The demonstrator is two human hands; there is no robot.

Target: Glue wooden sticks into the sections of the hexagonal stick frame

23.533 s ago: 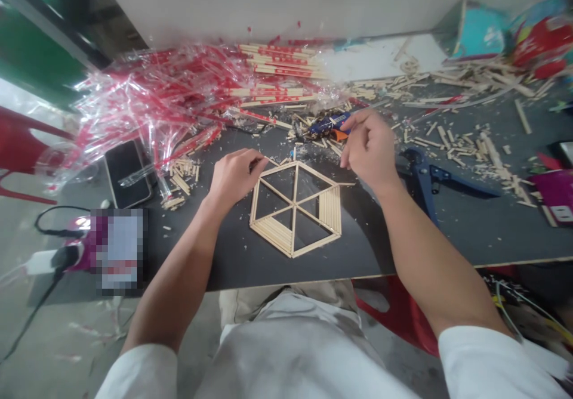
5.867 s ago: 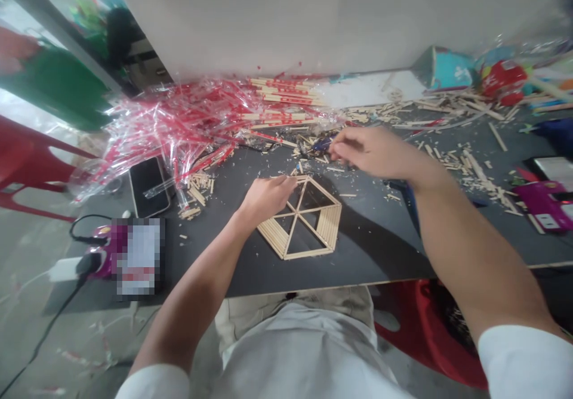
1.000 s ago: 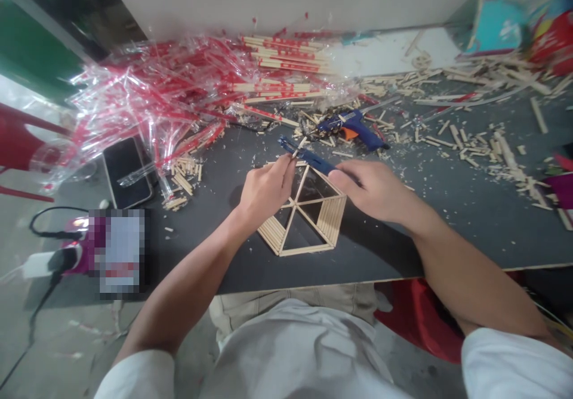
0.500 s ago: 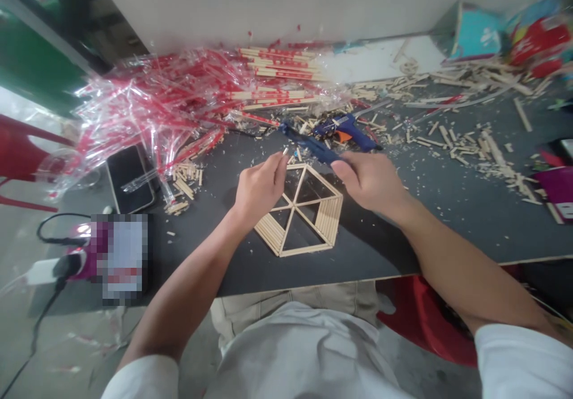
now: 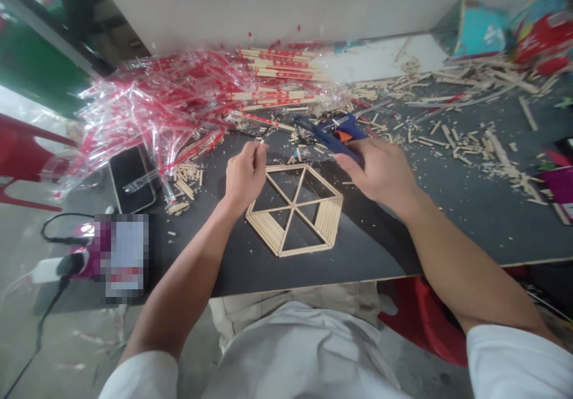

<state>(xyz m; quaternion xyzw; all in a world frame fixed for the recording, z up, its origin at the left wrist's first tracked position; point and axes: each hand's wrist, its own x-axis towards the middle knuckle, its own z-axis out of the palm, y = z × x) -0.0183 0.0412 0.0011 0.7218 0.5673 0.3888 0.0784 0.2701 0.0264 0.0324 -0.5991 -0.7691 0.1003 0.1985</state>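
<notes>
A hexagonal frame of pale wooden sticks [image 5: 293, 206] lies flat on the dark table, with spokes meeting at its middle and rows of sticks filling two of its sections. My left hand [image 5: 245, 172] is closed above the frame's left corner, pinching a short wooden stick [image 5: 262, 142] whose pale end peeks out at the fingertips. Beyond the frame's right side, my right hand [image 5: 380, 169] wraps around a long dark-blue hand tool [image 5: 329, 136]. The tool points away to the left; its exact kind is blurred. Behind it rests a blue glue gun [image 5: 353, 126] with an orange trigger.
Wrapped chopsticks [image 5: 282, 65] and crumpled red-and-clear wrappers [image 5: 156, 101] pile up at the back left. Cut stick pieces [image 5: 492, 148] litter the right side. A phone [image 5: 131, 179] and a purple power strip [image 5: 92, 250] with plugs lie at left.
My left hand has moved left with the short stick, uncovering more of the frame. My right hand and the blue tool have shifted slightly right. A small stick piece now shows beside the right hand.
</notes>
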